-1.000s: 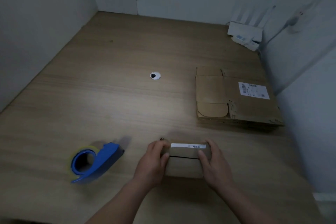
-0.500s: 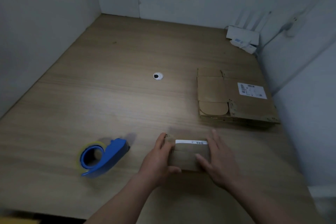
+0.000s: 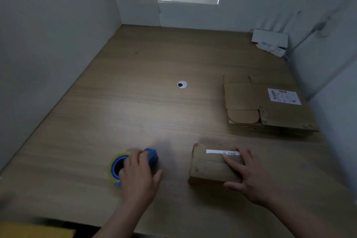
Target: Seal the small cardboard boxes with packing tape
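Note:
A small brown cardboard box (image 3: 207, 168) with a white label strip lies on the wooden desk (image 3: 154, 118) near the front edge. My right hand (image 3: 249, 177) rests on its right half with the fingers straight across the top and the thumb along the near side. To the left lies a blue tape dispenser (image 3: 152, 157) with a roll of clear tape (image 3: 114, 168). My left hand (image 3: 140, 176) covers it, with the fingers curled over the blue body and the thumb out to the right.
A stack of flattened cardboard boxes (image 3: 270, 110) with a white shipping label lies at the right. A cable grommet (image 3: 182, 84) sits mid-desk. A white router (image 3: 270, 41) stands in the far right corner. White partition walls enclose the desk on three sides.
My left hand has left the box and moved left onto the tape dispenser. My right hand has stayed on the box, its fingers now flatter across the top.

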